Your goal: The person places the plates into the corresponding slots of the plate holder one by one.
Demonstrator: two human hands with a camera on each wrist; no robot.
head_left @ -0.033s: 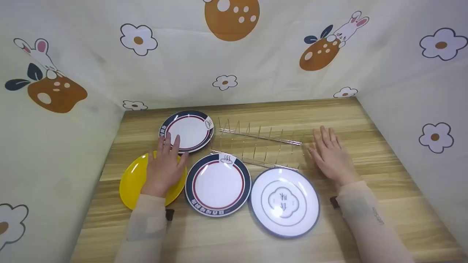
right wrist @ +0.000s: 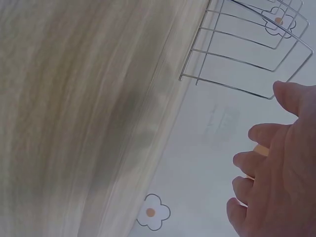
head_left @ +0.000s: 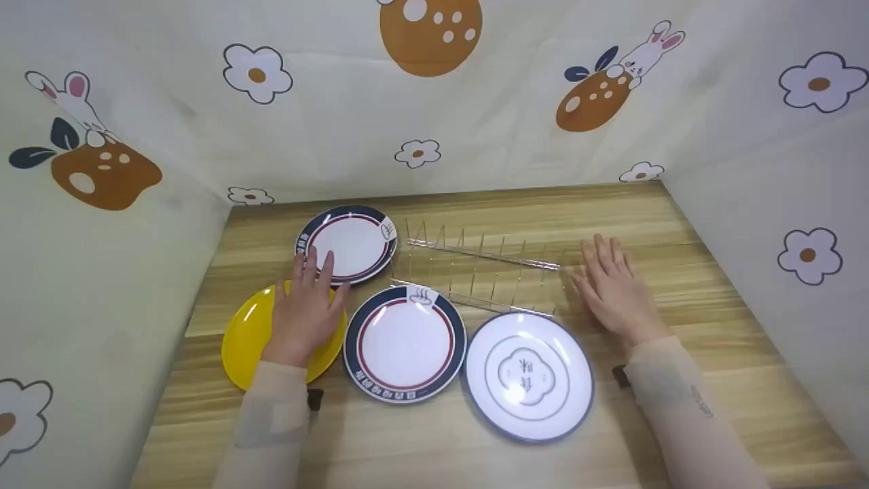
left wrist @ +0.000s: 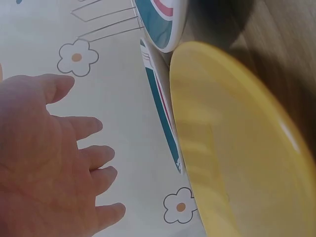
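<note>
My left hand [head_left: 305,319] hovers over a yellow plate [head_left: 248,336], fingers extended and holding nothing. The left wrist view shows a gap between that hand and the yellow plate [left wrist: 237,128]. Just beyond its fingertips lies a white plate with a navy rim [head_left: 353,244]. To the right of the rack's far side, my right hand [head_left: 618,295] is held with fingers spread loosely and nothing in it. A metal wire dish rack [head_left: 485,255] stands between the hands. In the right wrist view, the thumb appears close to the end of the rack [right wrist: 227,86]; contact is unclear.
A second navy-rimmed plate [head_left: 405,345] lies in front of the rack. Beside it is a white plate with a thin blue edge [head_left: 529,421]. Patterned cloth [head_left: 326,122] walls the wooden table [head_left: 706,312] at the back and both sides.
</note>
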